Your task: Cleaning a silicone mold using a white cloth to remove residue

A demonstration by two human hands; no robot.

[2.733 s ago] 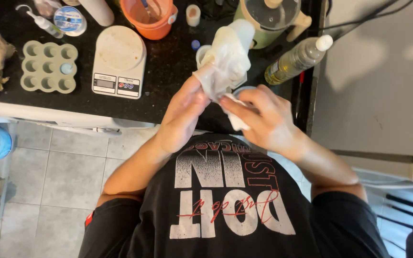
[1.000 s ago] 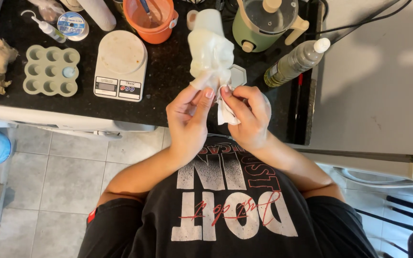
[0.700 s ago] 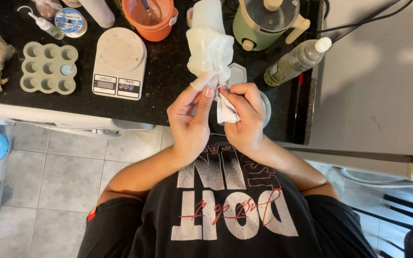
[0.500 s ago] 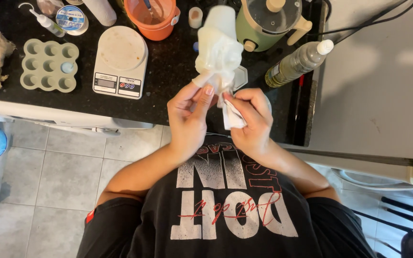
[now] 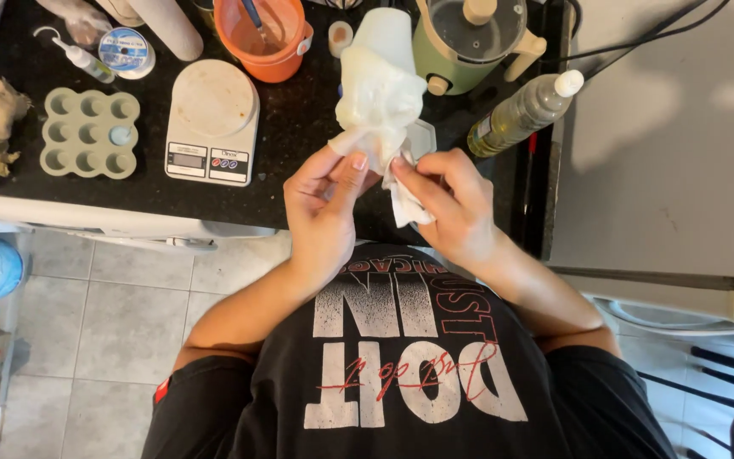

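Note:
My left hand (image 5: 323,217) pinches the lower end of a tall whitish translucent silicone mould (image 5: 377,85), which sticks up over the black counter (image 5: 299,136). My right hand (image 5: 448,208) grips a crumpled white tissue (image 5: 403,202) and presses it against the mould's base, right next to my left thumb. Both hands meet above the counter's front edge. A small pale hexagonal piece (image 5: 422,136) lies on the counter just behind the tissue, partly hidden by the mould.
On the counter stand a white kitchen scale (image 5: 211,121), a grey-green mould tray with round cavities (image 5: 88,133), an orange bowl with a utensil (image 5: 265,30), a green electric pot (image 5: 473,34) and a lying oil bottle (image 5: 524,112). Tiled floor lies below left.
Both hands have stayed together on the mould's base while the right hand rubs the tissue there; the mould has tilted and shifted slightly left. The view has drifted a little.

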